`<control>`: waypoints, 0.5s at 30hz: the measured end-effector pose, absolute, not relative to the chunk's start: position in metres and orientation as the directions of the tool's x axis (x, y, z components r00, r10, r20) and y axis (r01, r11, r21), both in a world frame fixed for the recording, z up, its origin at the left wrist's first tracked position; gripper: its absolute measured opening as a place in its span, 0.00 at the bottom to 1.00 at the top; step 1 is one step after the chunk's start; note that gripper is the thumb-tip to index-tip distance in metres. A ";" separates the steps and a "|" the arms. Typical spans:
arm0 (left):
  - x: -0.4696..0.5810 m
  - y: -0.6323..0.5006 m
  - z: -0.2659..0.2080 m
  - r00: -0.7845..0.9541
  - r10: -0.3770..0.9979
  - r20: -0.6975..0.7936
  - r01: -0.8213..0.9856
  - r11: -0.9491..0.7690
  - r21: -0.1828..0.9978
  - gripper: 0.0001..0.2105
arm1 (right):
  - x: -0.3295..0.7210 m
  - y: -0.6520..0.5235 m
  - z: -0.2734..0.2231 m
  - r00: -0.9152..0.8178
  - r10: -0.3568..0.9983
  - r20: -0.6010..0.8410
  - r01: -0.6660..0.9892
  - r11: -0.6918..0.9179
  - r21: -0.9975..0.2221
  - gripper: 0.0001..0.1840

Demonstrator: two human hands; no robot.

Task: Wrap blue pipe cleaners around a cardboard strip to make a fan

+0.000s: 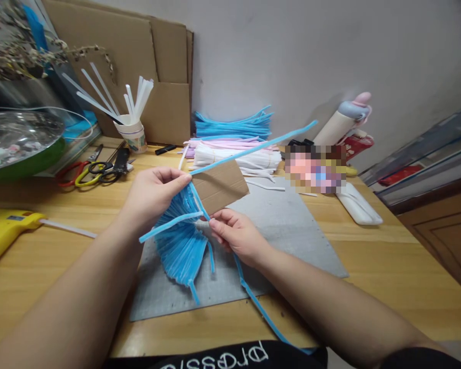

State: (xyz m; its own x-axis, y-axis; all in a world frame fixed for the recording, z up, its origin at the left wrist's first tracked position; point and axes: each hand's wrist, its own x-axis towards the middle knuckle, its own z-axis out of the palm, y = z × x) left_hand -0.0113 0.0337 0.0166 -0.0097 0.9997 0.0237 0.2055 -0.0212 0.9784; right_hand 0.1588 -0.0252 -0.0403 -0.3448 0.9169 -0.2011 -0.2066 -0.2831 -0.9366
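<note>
Between my hands is a brown cardboard piece [221,185] with rows of blue pipe cleaners [182,253] fanning down from its left edge. My left hand [155,192] pinches the upper corner, where one long blue pipe cleaner [257,145] juts out to the upper right. My right hand [240,233] is closed at the lower corner, thumb and fingers pinching the blue strand along the cardboard's edge. From beneath that hand a blue strand runs down toward my lap. Another loose blue end crosses in front of the fan, below my left wrist.
A grey cutting mat [292,230] lies under the work. Behind it are bundled white pipe cleaners [234,158] and blue ones [230,124]. To the left are scissors [80,174], a cup of glue sticks [132,134] and a yellow glue gun [11,230]. A white bottle [336,123] stands right.
</note>
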 end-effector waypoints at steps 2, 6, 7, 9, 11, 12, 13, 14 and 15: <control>-0.011 0.034 0.017 -0.009 1.000 0.021 0.215 -0.019 0.976 0.10 | 0.160 -0.025 -0.041 -0.356 0.916 -0.186 -0.217 -0.275 -0.937 0.17; -0.011 0.033 0.018 -0.009 1.000 0.011 0.220 -0.009 0.975 0.11 | 0.163 -0.024 -0.043 -0.404 0.895 -0.189 -0.220 -0.295 -0.930 0.18; -0.011 0.034 0.018 -0.010 1.000 0.011 0.224 -0.008 0.974 0.11 | 0.164 -0.024 -0.042 -0.419 0.887 -0.195 -0.214 -0.305 -0.928 0.18; -0.011 0.034 0.018 -0.010 1.000 0.011 0.234 -0.008 0.972 0.11 | 0.165 -0.024 -0.041 -0.440 0.874 -0.207 -0.205 -0.323 -0.924 0.19; -0.011 0.034 0.018 -0.013 1.000 0.013 0.237 -0.010 0.971 0.11 | 0.166 -0.024 -0.039 -0.451 0.866 -0.218 -0.202 -0.337 -0.920 0.19; -0.011 0.034 0.018 -0.012 1.000 0.012 0.235 -0.009 0.972 0.10 | 0.166 -0.024 -0.039 -0.453 0.864 -0.221 -0.204 -0.341 -0.918 0.20; -0.011 0.034 0.018 -0.010 1.000 0.011 0.231 -0.009 0.973 0.10 | 0.166 -0.024 -0.039 -0.452 0.864 -0.221 -0.205 -0.342 -0.917 0.20; -0.011 0.034 0.018 -0.009 1.000 0.010 0.226 -0.008 0.974 0.09 | 0.166 -0.024 -0.039 -0.450 0.865 -0.221 -0.205 -0.341 -0.918 0.20; -0.011 0.033 0.018 -0.009 1.000 0.009 0.221 -0.007 0.975 0.09 | 0.166 -0.024 -0.040 -0.447 0.867 -0.220 -0.202 -0.338 -0.919 0.19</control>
